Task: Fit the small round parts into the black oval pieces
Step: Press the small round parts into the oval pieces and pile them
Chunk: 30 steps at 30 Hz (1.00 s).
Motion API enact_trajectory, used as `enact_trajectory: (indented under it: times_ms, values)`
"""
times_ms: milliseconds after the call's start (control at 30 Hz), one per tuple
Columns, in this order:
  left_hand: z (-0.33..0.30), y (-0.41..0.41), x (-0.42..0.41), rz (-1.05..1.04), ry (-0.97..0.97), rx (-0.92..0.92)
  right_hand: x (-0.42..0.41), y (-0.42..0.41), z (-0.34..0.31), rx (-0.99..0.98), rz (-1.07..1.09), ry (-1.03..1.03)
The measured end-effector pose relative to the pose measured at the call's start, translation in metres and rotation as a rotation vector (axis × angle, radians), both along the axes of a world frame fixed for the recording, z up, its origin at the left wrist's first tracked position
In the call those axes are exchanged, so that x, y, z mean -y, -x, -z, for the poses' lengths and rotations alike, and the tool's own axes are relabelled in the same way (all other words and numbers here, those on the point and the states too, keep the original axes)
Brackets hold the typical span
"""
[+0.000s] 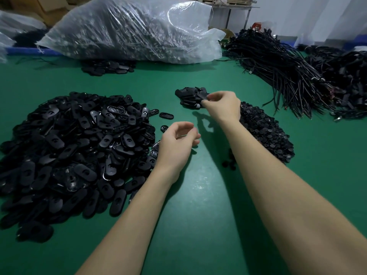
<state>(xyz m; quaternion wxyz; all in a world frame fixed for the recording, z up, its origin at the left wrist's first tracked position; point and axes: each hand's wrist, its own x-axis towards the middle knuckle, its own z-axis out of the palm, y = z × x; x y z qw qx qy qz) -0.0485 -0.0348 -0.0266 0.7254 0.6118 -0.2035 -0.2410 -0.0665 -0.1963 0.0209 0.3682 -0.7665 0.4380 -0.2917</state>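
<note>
Head view, one moment of a bench assembly task on a green table mat (pixel 198 185). Right hand (pixel 222 108) reaches forward to a small heap of black pieces (pixel 190 96) and pinches one black piece (pixel 204 97) between thumb and fingertips at the heap's near edge; whether this piece already carries its round part cannot be told, though the small heap is probably the pile of finished pieces, kept apart from the raw stock. Left hand (pixel 178 141) hovers just above the mat with fingers loosely curled and holds nothing visible; it lies just beside the large pile of black oval pieces (pixel 75 151), well placed to take the next one. The pile of small round parts (pixel 266 132) lies to the right, partly hidden behind the right forearm, so that each hand has its own stock on its own side and the bare mat between them serves as the working space.

Two loose oval pieces (pixel 166 116) lie on the mat between the large pile and the small heap, and a few stray round parts (pixel 228 161) lie beside the right forearm. Farther back, a clear plastic sack (pixel 129 30) full of parts lies on its side, with a low scatter of oval pieces (pixel 107 66) before it. Bundles of black cables (pixel 278 64) fill the right rear. Nothing obstructs either hand's reach.
</note>
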Motion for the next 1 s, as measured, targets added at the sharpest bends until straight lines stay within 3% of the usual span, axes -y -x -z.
enact_trajectory:
  times_ms: [300, 500, 633, 800, 900, 1000]
  values:
    - [-0.004, 0.004, -0.001, 0.022, -0.002, 0.004, 0.029, -0.047, -0.010, -0.144, 0.005, -0.019]
    - [-0.007, 0.006, -0.002, 0.037, -0.032, 0.059, 0.024, -0.030, 0.001, -0.090, -0.047, 0.046]
    - [-0.007, 0.011, -0.003, 0.049, -0.094, 0.171, 0.006, -0.015, 0.001, -0.083, -0.249, 0.100]
    - [-0.004, 0.010, -0.001, 0.072, -0.167, 0.232, -0.034, -0.010, -0.025, -0.352, -0.716, 0.105]
    - [-0.007, 0.010, 0.001, 0.075, -0.183, 0.232, -0.058, -0.018, -0.035, -0.510, -0.817, 0.188]
    - [-0.010, 0.009, -0.001, 0.091, -0.299, 0.344, -0.077, -0.025, -0.036, -0.585, -0.833, 0.221]
